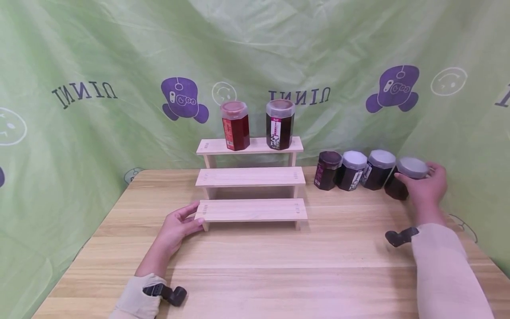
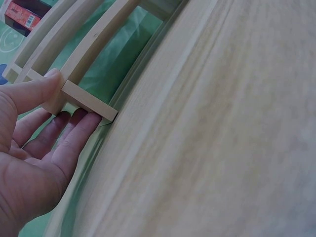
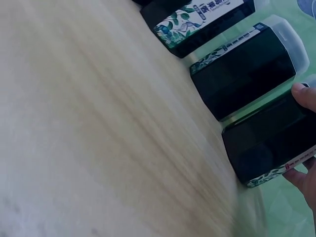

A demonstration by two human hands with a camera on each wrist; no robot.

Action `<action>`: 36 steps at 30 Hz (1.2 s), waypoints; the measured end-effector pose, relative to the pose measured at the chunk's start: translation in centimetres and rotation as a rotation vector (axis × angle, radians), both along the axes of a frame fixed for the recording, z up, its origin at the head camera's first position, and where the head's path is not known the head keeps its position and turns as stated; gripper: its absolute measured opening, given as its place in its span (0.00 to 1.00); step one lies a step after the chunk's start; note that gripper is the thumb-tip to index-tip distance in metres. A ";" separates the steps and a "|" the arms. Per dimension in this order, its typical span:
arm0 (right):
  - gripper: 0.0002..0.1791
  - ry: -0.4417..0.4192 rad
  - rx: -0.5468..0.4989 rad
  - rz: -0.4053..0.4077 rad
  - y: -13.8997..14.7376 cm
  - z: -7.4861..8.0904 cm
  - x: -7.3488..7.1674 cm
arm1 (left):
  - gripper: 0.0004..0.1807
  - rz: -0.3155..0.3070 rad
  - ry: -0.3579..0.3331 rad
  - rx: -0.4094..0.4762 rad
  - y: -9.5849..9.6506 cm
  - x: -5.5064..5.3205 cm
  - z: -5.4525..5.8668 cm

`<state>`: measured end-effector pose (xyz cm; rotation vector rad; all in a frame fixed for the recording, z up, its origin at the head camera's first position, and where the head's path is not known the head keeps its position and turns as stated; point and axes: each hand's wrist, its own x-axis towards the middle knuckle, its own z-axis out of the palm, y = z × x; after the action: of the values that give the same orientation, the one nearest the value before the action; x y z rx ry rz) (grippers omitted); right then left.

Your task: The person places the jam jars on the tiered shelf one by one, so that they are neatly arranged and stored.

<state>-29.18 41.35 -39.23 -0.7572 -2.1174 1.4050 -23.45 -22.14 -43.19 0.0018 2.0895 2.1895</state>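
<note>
While the left hand grips the left end of the wooden stand, we note its thumb at the front corner of the lowest board and its other fingertips beside the supporting leg. With the right hand, we identify a grasp on the rightmost jar: the jar lies between the digits, with the thumb on one side near the pale lid and the fingers curled around the opposite side, by the label. We cannot tell whether its base touches the table. To its left, we find a row of three jars, upright beside the stand; the nearest of them stands just beside the held jar. On the top tier, we locate a red jar at left and a dark labelled jar at right, spaced apart.
</note>
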 end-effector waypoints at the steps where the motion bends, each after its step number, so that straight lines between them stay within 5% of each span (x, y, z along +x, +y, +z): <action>1: 0.57 -0.005 0.005 -0.002 0.0 0.0 0.1 | 0.37 -0.001 0.001 0.004 0.0 0.0 0.0; 36: 0.59 -0.071 0.032 0.037 -1.4 0.7 4.0 | 0.38 0.011 -0.004 0.008 0.0 0.1 0.1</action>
<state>-25.17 39.93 -38.53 -0.7699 -2.2135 1.3783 -23.39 -22.10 -43.09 -0.0138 2.0843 2.2018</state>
